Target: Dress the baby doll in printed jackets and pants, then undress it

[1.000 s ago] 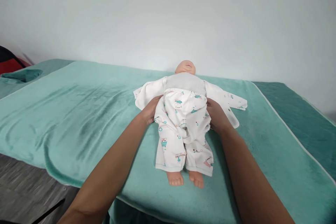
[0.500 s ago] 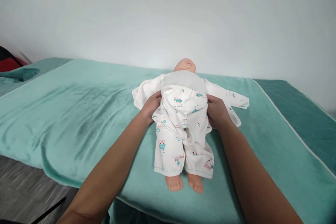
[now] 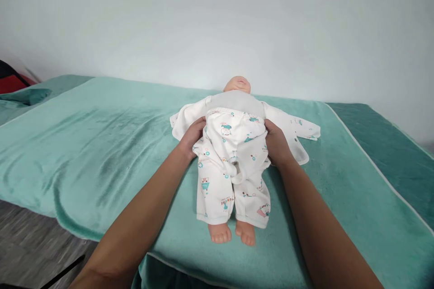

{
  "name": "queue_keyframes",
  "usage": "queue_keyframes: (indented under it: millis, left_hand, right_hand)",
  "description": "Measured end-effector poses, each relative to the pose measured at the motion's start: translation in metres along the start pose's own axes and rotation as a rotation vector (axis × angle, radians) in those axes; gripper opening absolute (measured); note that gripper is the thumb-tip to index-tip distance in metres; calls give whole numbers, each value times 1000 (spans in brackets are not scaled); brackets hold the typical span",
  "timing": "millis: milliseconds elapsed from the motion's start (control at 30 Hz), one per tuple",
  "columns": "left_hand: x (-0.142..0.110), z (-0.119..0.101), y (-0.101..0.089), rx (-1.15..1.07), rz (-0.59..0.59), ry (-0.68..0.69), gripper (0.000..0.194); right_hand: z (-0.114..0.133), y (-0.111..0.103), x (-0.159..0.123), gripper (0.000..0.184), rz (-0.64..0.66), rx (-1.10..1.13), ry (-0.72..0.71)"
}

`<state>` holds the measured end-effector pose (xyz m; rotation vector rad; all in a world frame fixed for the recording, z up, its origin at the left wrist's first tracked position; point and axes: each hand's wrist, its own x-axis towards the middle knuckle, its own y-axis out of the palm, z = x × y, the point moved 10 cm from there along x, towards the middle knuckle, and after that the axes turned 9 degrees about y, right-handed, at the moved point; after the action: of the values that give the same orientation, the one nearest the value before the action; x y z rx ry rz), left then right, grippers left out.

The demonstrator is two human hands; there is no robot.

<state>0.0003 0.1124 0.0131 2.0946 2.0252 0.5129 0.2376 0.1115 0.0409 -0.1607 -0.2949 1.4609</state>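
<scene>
A baby doll [image 3: 238, 84] lies on its back on a teal blanket [image 3: 101, 144], head toward the wall, bare feet toward me. It wears white printed trousers [image 3: 233, 167] and a grey top, with a white printed jacket [image 3: 291, 128] spread open under it. My left hand [image 3: 191, 135] grips the trousers at the doll's left hip side. On the opposite side, my right hand [image 3: 276, 142] grips the same waistband. Fingertips of both hands are tucked behind the cloth.
The blanket covers a bed along a white wall. A darker teal sheet [image 3: 389, 144] shows at the right. A folded teal cloth [image 3: 25, 95] and something red and black [image 3: 10, 81] lie at the far left. Grey floor [image 3: 30, 248] shows lower left.
Both hands have slid the trousers' waistband a little higher up the doll's body. The trouser legs have ridden up with it.
</scene>
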Motion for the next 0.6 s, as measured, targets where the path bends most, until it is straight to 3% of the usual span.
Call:
queue_keyframes:
  millis: [100, 200, 300, 400, 600]
  left_hand:
    - [-2, -6, -6, 51, -80, 51, 31]
    - [-4, -20, -16, 206, -183, 190, 30]
    - [-3, -25, -16, 323, -176, 241, 26]
    - [-2, -23, -15, 381, -148, 248, 22]
    - [-2, -20, -18, 514, -147, 211, 20]
  right_hand:
    - [5, -2, -2, 11, -39, -43, -44]
    - [-3, -10, 1, 22, -118, 25, 11]
    - [-11, -18, 4, 23, -189, -27, 76]
    - [-12, -17, 3, 19, -167, -44, 99]
    - [-18, -12, -1, 26, -105, 256, 138]
